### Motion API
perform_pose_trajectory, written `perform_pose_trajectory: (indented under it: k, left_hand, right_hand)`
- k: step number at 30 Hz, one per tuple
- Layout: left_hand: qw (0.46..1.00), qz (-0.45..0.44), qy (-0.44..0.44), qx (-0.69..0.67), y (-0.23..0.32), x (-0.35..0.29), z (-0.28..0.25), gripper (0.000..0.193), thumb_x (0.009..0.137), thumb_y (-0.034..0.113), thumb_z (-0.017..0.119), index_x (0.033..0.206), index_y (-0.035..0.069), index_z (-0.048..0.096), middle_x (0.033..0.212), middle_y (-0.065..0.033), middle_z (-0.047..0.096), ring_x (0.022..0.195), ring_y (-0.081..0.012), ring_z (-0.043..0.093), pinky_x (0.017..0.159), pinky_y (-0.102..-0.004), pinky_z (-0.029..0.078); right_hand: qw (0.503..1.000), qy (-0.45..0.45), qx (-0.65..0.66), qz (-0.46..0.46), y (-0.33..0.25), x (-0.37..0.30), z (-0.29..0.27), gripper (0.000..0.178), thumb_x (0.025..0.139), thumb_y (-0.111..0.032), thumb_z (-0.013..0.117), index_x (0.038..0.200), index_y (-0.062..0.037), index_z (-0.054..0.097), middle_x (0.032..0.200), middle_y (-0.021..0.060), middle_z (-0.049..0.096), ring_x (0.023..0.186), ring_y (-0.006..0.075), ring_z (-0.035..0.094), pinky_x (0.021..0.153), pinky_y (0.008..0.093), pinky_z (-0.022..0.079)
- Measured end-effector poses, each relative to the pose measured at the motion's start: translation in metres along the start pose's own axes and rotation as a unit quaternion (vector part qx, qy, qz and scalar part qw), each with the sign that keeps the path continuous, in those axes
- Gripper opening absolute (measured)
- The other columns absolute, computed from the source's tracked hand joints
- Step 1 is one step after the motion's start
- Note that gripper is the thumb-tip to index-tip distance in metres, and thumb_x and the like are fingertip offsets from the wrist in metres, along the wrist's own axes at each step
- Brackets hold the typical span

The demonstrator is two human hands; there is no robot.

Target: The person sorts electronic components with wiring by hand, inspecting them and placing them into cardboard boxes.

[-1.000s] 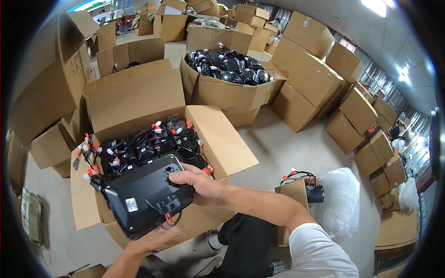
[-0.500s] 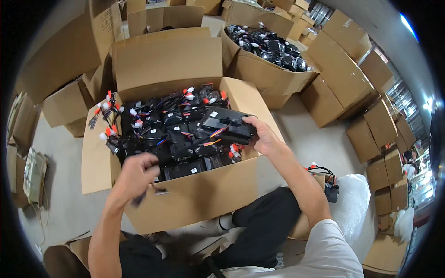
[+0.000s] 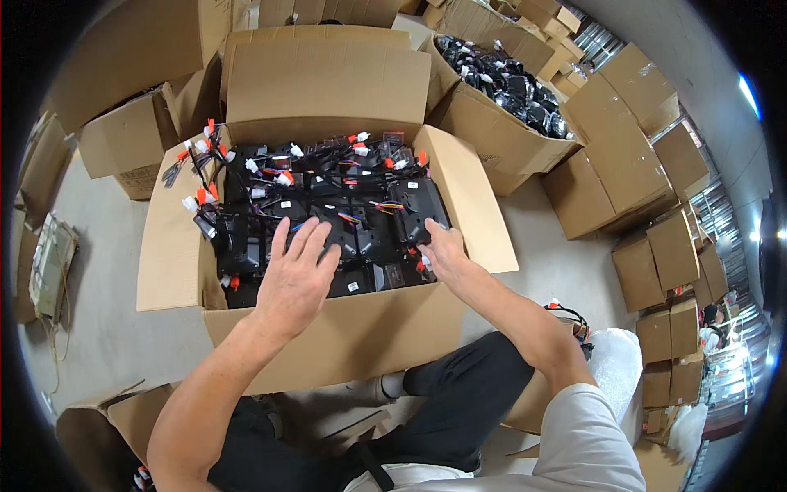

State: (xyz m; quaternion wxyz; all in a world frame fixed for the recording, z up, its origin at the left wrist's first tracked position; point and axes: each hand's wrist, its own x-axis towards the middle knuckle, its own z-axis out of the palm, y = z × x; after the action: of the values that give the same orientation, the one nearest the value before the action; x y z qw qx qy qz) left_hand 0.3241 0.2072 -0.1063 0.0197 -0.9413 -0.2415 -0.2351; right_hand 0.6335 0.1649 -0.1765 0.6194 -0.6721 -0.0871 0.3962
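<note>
An open cardboard box (image 3: 344, 336) in front of me is packed with flat black plastic modules (image 3: 287, 211) that trail coloured wires and red and white plugs. At its right side lies one black module with a small white label (image 3: 414, 197). My right hand (image 3: 443, 248) grips that module's near edge, its fingertips on the casing and the lower fingers partly hidden. Left of it, my left hand (image 3: 295, 279) stretches over the near modules with fingers spread, holding nothing; whether the fingertips touch them is unclear.
Wires with plugs (image 3: 201, 156) hang over the box's left flap (image 3: 170, 238). Behind, at the right, a big carton (image 3: 492, 135) holds more black wrapped parts. Stacked cartons (image 3: 611, 156) line the right side. A bubble-wrapped roll (image 3: 615, 365) stands beside my right leg.
The module in my right hand has gone from tilted above the others to lying among them. My left hand has moved from the box's near edge to over the modules, fingers now spread.
</note>
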Motion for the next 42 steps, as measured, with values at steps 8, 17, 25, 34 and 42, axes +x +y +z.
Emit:
perform_pose_trajectory:
  k: [8,17,25,34,42]
  left_hand:
    - [0.996,-0.051,-0.070,-0.034,-0.011,-0.033,-0.006,0.042,0.080,0.017,0.076,0.118,0.005,0.063,0.140,-0.0180,0.048,0.140,-0.0343,0.038,0.119,-0.0577,0.020]
    - [0.993,-0.068,-0.076,-0.063,-0.010,-0.041,-0.015,0.043,0.079,0.018,0.077,0.117,0.005,0.063,0.139,-0.0187,0.049,0.140,-0.0352,0.039,0.119,-0.0585,0.022]
    - [0.991,-0.072,-0.100,-0.053,-0.008,-0.052,-0.022,0.046,0.079,0.020,0.077,0.120,0.006,0.061,0.140,-0.0191,0.048,0.141,-0.0364,0.037,0.119,-0.0590,0.021]
    - [0.987,-0.048,-0.148,-0.048,0.001,-0.056,-0.018,0.044,0.082,0.024,0.076,0.119,0.005,0.062,0.141,-0.0196,0.048,0.140,-0.0368,0.038,0.118,-0.0586,0.022]
    - [0.984,-0.059,-0.163,-0.050,-0.003,-0.061,-0.015,0.043,0.082,0.022,0.076,0.119,0.004,0.063,0.139,-0.0199,0.049,0.142,-0.0357,0.037,0.119,-0.0586,0.021]
  right_hand:
    - [0.991,-0.073,0.043,0.100,-0.002,-0.001,-0.024,0.033,0.103,-0.016,0.051,0.119,0.0133,0.049,0.118,0.0283,0.061,0.107,0.0363,0.065,0.100,0.0457,0.055]
    - [0.993,-0.031,-0.085,0.074,-0.009,0.008,-0.027,0.053,0.105,-0.033,0.045,0.119,0.0178,0.044,0.113,0.0353,0.058,0.099,0.0419,0.066,0.087,0.0505,0.060]
    - [0.656,-0.050,-0.703,-0.270,-0.033,-0.021,-0.019,0.057,0.086,-0.032,0.074,0.118,0.0103,0.052,0.121,0.0330,0.061,0.106,0.0410,0.065,0.089,0.0468,0.053]
    - [0.392,-0.061,-0.810,-0.432,-0.015,0.009,-0.002,0.110,0.069,-0.030,0.087,0.152,0.0070,0.025,0.159,0.0244,0.029,0.148,0.0371,0.029,0.121,0.0456,0.027]
    - [0.307,0.028,-0.768,-0.562,0.005,0.046,-0.006,0.056,0.096,-0.013,0.048,0.147,0.0069,0.037,0.141,0.0289,0.051,0.132,0.0392,0.051,0.107,0.0437,0.045]
